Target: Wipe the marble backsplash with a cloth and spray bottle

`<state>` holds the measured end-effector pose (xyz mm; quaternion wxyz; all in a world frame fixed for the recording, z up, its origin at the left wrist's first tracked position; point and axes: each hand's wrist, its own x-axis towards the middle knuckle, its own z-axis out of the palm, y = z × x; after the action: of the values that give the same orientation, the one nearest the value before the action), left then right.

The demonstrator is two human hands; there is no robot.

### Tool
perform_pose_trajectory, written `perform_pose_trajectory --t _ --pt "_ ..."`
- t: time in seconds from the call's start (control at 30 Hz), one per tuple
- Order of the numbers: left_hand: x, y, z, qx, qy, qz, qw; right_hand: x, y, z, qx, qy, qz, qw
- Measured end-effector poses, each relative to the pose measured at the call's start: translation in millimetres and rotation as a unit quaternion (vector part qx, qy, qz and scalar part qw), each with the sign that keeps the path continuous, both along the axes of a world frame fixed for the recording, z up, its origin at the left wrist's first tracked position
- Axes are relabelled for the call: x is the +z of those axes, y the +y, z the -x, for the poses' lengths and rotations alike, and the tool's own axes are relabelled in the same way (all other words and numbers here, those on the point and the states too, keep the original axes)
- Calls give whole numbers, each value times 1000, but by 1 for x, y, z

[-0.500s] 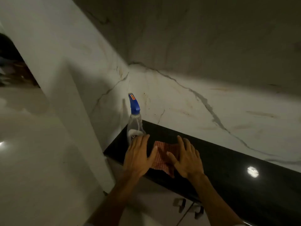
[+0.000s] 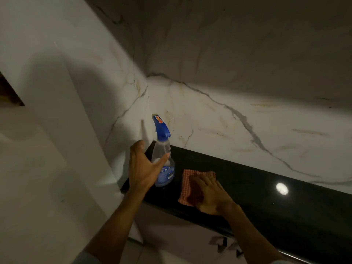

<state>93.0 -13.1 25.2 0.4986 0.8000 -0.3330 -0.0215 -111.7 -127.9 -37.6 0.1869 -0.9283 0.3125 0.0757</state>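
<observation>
- Left hand (image 2: 142, 166), mid-frame, spread; its thumb crosses the front of the upright spray bottle (image 2: 163, 144).
- Right hand (image 2: 211, 195), lower right of it, lies flat on the checked cloth (image 2: 187, 180).
- Both things sit on the black countertop (image 2: 266, 197), below the marble backsplash (image 2: 228, 121).

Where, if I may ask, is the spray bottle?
Left of centre in the head view, the spray bottle stands on the black counter, between left hand and cloth.
</observation>
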Motion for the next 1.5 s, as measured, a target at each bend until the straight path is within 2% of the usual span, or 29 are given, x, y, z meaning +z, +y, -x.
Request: perform_pose_trajectory --t 0.13,0.33,0.5,0.63,0.77,0.83,0.97,1.07,1.17,1.23,1.37,1.43,1.5 --pt "9 -12 -14 -72 46 7 996 -3 3 -12 26 66 29 997" --pt "13 -30 -21 -166 105 -4 980 -8 8 -14 -6 92 31 995" --pt "16 -39 -14 -165 140 40 975 -5 17 -15 -50 92 24 994" --pt "18 -44 -9 -128 167 93 973 -12 18 -16 -54 84 79 992" --pt "17 -49 1 -87 149 119 978 -17 15 -19 -48 93 99 990" --pt "17 -50 6 -65 124 109 984 -16 13 -20 -65 70 98 991" --pt "25 -53 8 -26 113 116 986 -4 6 -18 -148 -74 43 985" --pt "39 -52 8 -24 131 142 981 6 1 -20 -233 -198 -25 952" --pt "53 -38 8 -35 135 157 978 18 -3 -27 -324 -331 -156 873" --pt "61 -20 8 -32 121 155 980 29 -5 -36 -360 -380 -227 821" --pt "71 15 5 8 98 117 988 61 6 -59 -353 -462 -399 709" --pt "72 28 1 26 98 84 991 79 13 -73 -331 -476 -451 679" --pt "74 42 -5 55 96 67 992 93 21 -91 -310 -478 -475 671"
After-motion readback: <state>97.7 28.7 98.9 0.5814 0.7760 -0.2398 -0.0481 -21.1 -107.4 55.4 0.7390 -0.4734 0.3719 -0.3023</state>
